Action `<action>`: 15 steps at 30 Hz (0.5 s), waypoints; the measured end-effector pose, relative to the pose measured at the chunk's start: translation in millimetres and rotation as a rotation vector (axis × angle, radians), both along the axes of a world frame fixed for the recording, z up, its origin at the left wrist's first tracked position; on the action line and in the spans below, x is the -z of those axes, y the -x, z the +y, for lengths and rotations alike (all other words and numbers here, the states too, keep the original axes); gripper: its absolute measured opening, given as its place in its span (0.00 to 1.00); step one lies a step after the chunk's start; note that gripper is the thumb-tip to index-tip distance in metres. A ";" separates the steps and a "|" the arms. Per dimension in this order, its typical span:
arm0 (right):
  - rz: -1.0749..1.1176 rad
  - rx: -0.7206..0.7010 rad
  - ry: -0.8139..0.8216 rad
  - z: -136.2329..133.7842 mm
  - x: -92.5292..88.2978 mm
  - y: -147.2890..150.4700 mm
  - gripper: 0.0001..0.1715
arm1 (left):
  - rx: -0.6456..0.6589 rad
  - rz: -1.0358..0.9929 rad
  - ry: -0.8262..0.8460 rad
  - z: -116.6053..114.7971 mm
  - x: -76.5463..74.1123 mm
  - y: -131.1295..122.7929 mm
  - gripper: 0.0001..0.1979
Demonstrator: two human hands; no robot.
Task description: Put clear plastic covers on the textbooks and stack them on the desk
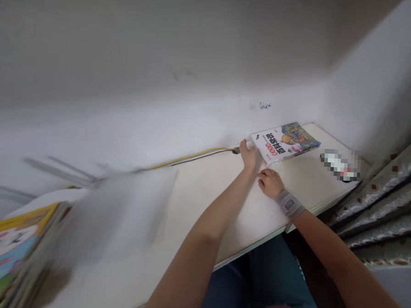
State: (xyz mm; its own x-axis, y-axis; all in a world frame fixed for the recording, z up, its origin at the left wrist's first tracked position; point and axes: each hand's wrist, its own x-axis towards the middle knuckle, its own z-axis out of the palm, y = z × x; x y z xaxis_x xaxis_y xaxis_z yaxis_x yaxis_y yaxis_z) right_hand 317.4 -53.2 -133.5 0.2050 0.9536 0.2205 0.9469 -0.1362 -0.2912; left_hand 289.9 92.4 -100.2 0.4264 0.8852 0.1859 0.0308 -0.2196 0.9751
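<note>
Toward the right end of the white desk (200,186) lies a small stack of books (285,142), the top one with a colourful cartoon cover and large black characters. My left hand (248,156) is upright against the stack's left edge, its thumb stretched up and its other fingers partly hidden. Just in front of the stack's near left corner, my right hand (271,182) rests on the desk with loosely bent fingers, holding nothing that shows. A grey band (290,204) wraps the right wrist.
A blurred grey-white shape (119,214) and a stack of books (11,249) occupy the left side. Yellow and black cables (191,154) run along the wall to a desk hole. A pixelated object (340,165) lies at right, near a patterned curtain (389,196).
</note>
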 end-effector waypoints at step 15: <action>-0.117 -0.058 -0.057 0.3 17.7 -14.2 0.21 | -0.407 1.149 -0.380 -14.1 5.3 367.0 0.21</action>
